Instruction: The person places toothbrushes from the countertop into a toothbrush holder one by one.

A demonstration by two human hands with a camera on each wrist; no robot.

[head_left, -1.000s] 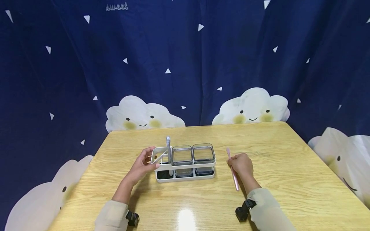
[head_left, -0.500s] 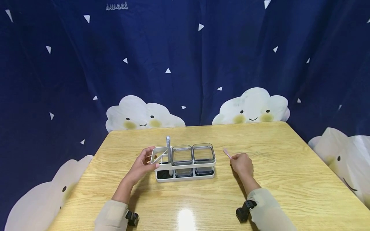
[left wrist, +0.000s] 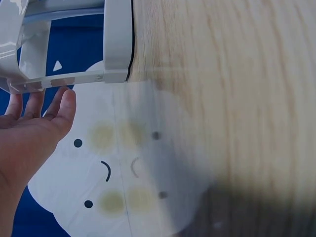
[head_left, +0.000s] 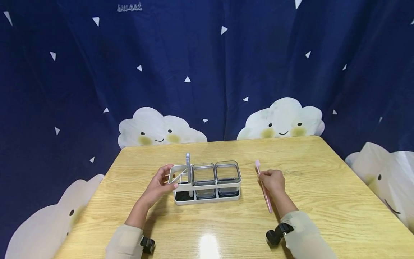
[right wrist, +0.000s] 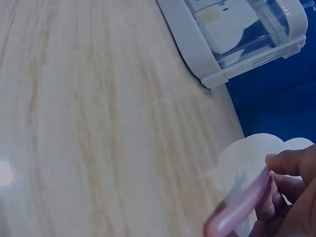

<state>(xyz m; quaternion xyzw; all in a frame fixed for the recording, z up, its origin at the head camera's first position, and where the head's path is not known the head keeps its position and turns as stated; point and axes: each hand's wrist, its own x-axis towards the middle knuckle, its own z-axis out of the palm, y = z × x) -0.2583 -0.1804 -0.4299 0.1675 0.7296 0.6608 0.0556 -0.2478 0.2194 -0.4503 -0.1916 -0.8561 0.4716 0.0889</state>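
A white toothbrush rack (head_left: pixel 207 201) stands on the table, with two clear square cups (head_left: pixel 204 172) (head_left: pixel 228 171) in its middle and right places. A grey upright toothbrush (head_left: pixel 188 167) stands in its divided left section. My left hand (head_left: pixel 158 185) holds the rack's left end, thumb at the front corner and fingers toward the back; the left wrist view shows the fingertips partly hidden at the rack's end (left wrist: pixel 118 44). To the right of the rack, my right hand (head_left: pixel 272 181) pinches a pink toothbrush (head_left: pixel 266 196) mid-handle, its head (head_left: pixel 257 163) pointing away.
The light wooden table (head_left: pixel 207 223) reaches back to a dark blue curtain (head_left: pixel 207 64) printed with clouds and white triangles. A black wrist camera (head_left: pixel 147 245) sits at the left cuff, another camera (head_left: pixel 275 235) at the right.
The pink toothbrush has turned in my right hand: its head tipped left, then swung back to point away, the handle showing again. The right hand shifted slightly right. My left hand and the rack stay put.
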